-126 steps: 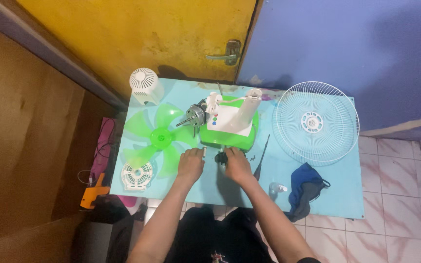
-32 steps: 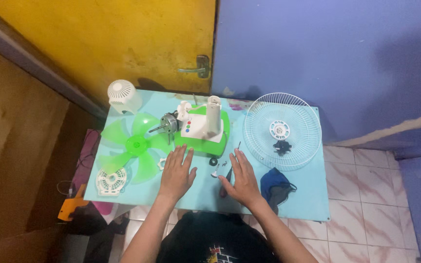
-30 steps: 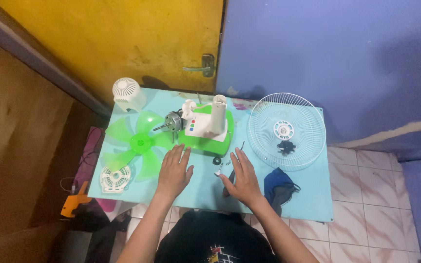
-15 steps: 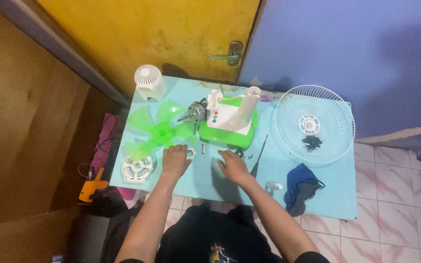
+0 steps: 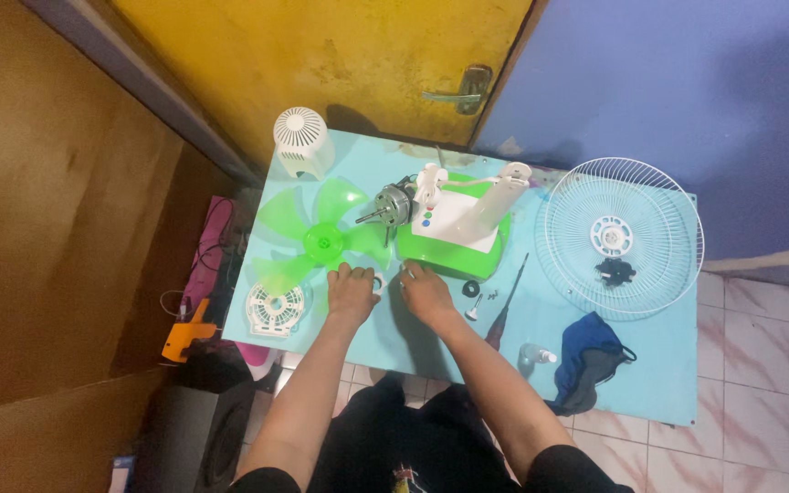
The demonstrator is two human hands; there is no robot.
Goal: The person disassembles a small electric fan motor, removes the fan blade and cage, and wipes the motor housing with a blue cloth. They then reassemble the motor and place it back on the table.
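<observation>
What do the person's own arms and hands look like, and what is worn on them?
Both arms are bare from the upper arm down to the left hand and the right hand. No gloves, watch, rings or bracelets can be seen. At the bottom edge of the view, short dark sleeves cover the upper arms, part of a dark shirt with a small print on its front.

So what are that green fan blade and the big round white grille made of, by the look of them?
The green fan blade looks like translucent plastic: the blue table shows faintly through it. The white grille looks like thin wire, probably coated metal, with fine spokes around a solid hub.
</observation>
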